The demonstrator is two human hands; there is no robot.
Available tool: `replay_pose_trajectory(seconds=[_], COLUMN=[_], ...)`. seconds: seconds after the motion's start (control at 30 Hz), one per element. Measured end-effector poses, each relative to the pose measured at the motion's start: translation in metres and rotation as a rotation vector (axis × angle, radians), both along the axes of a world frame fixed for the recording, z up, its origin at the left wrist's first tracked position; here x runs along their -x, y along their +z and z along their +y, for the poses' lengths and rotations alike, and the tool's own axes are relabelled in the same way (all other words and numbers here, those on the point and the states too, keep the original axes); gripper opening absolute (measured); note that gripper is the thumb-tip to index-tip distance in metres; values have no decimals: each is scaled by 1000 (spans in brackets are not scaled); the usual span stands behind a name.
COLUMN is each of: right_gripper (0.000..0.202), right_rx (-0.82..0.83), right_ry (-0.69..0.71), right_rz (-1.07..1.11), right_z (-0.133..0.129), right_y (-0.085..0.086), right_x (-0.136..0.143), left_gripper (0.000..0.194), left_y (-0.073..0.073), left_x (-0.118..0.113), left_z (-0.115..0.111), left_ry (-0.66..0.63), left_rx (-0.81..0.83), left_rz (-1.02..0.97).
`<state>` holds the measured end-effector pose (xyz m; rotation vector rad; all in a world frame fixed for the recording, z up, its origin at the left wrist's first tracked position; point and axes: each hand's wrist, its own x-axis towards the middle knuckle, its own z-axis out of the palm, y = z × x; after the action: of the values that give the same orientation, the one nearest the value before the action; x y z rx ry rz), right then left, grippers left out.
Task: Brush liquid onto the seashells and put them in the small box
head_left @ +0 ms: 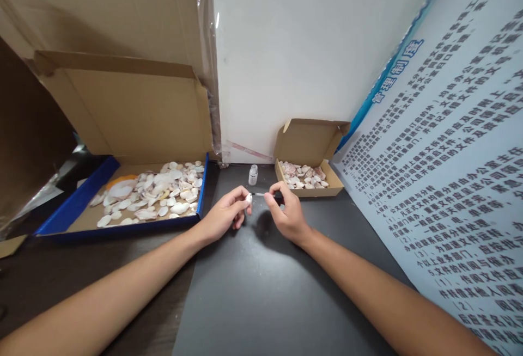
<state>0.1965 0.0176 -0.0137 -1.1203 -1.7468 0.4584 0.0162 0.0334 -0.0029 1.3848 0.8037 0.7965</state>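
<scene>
Between the fingertips of my left hand is a small white seashell. My right hand pinches the black cap of a small applicator brush. The thin stem of the brush points left, and its dark tip meets or nearly meets the shell; I cannot tell which. Just behind my hands a small clear glass bottle with a pale label stands upright and uncapped on the dark grey mat. My fingers hide part of the shell and part of the cap.
At the left, an open blue-edged cardboard box holds many loose white shells. A smaller open brown box with shells stands at the back right. Behind rises a white panel; a printed poster slants along the right.
</scene>
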Motion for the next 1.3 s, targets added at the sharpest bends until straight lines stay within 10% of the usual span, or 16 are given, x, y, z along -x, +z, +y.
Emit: replay_pose_trajectory(seconds=[1.3], right_gripper=[11], right_rx=[26], right_ry=[-44], right_rz=[-118], right_z=[-2], right_y=[2], right_x=[0], left_gripper=[20], left_y=[1], left_x=[3], left_z=[5], left_ry=[60], left_rx=[151], left_rz=[-145])
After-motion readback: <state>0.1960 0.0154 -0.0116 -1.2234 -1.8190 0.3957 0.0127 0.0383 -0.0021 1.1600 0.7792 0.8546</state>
